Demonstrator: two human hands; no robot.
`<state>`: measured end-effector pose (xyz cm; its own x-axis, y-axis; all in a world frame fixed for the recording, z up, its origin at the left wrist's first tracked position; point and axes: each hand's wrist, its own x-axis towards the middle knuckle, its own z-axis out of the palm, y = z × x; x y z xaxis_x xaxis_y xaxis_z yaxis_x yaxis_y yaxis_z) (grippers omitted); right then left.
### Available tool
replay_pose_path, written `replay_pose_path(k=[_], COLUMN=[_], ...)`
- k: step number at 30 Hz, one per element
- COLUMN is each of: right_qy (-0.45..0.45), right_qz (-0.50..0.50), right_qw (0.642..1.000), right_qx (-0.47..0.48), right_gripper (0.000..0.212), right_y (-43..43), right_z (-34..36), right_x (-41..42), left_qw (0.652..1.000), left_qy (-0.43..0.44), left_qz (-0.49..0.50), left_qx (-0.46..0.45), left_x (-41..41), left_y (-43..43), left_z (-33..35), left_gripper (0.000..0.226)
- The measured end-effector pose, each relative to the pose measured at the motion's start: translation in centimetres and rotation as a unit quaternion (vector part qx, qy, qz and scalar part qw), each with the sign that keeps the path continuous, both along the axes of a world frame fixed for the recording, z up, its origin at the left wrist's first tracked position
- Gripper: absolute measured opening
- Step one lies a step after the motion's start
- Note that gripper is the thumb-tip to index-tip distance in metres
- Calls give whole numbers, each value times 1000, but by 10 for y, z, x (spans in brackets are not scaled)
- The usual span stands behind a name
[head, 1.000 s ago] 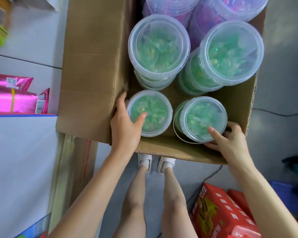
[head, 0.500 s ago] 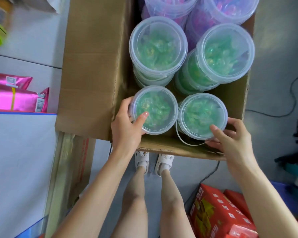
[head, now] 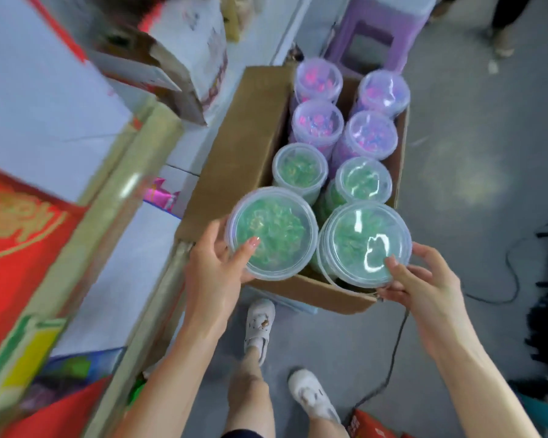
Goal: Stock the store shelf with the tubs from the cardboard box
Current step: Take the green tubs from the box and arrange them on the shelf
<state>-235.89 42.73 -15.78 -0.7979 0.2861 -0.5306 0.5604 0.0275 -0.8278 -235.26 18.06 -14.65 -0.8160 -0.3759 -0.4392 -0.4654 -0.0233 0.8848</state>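
Green tub (head: 271,235): left grip (head: 212,273) | second tub (head: 361,245): right grip (head: 424,286) | gold lettering (head: 16,216) blurred

Bright, lid glare, blurred left edge

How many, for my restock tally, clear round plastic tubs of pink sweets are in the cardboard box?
4, all at the far end of the brown cardboard box: far-left tub, far-right tub, near-left tub, near-right tub. More may be hidden beneath them.
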Motion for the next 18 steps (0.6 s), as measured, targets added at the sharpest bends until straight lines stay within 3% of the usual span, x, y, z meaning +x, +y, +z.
replay_pose_path(k=[7, 14, 16, 18], right_qy=[47, 74, 82, 112], right_qz=[145, 332, 378, 422], right_qw=[986, 933, 911, 887], right_qx=[-60, -117, -142, -151], right_gripper=[18, 24, 33, 58], right_y=[-3, -44, -69, -96], right_z=[95, 196, 235, 272], right_x=[66, 122, 140, 158], left_qw=[985, 958, 946, 931], left_qy=[63, 141, 159, 177], left_qz=[159, 250, 277, 310], left_qx=[18, -18, -50, -71], left_x=[147, 277, 311, 345], left_y=[-2, -13, -21, -32], left_z=[104, 213, 245, 278], left_gripper=[19, 27, 30, 29])
